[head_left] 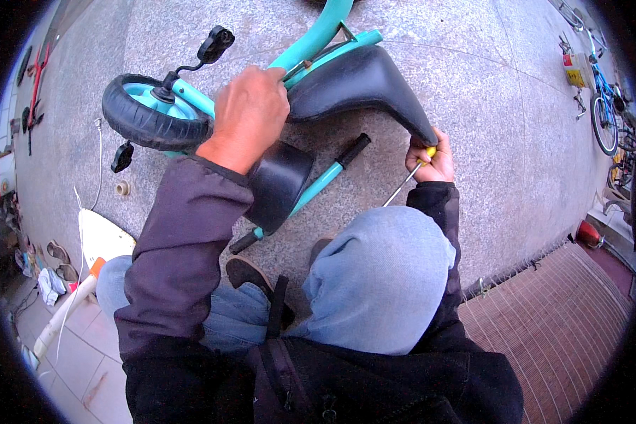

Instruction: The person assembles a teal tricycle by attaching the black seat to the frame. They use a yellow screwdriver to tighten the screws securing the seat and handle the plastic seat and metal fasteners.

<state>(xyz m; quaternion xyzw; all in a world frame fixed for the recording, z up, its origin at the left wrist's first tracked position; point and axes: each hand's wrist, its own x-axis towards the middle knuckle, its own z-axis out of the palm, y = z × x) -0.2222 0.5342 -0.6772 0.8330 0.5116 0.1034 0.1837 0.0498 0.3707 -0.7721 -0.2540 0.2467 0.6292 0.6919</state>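
Observation:
A turquoise child's tricycle [311, 46] lies tipped over on the ground in front of me. My left hand [251, 109] is closed at its frame, beside a small metal bolt or rod [298, 71]; what the fingertips do is hidden. My right hand [431, 159] grips a screwdriver [403, 185] with a yellow handle, its shaft pointing down toward my knee. The same hand also touches the tip of the long black seat [360, 85]. Left of my left hand are the black-tyred wheel [155, 113] and a pedal [215, 44]. Below lies a handlebar [318, 189] with black grips.
A black rounded panel [281, 187] lies between my left forearm and the handlebar. A small beige ring-shaped piece [123, 188] is on the floor. A brown slatted mat [544, 332] lies at lower right. Bicycles [602, 113] stand at far right.

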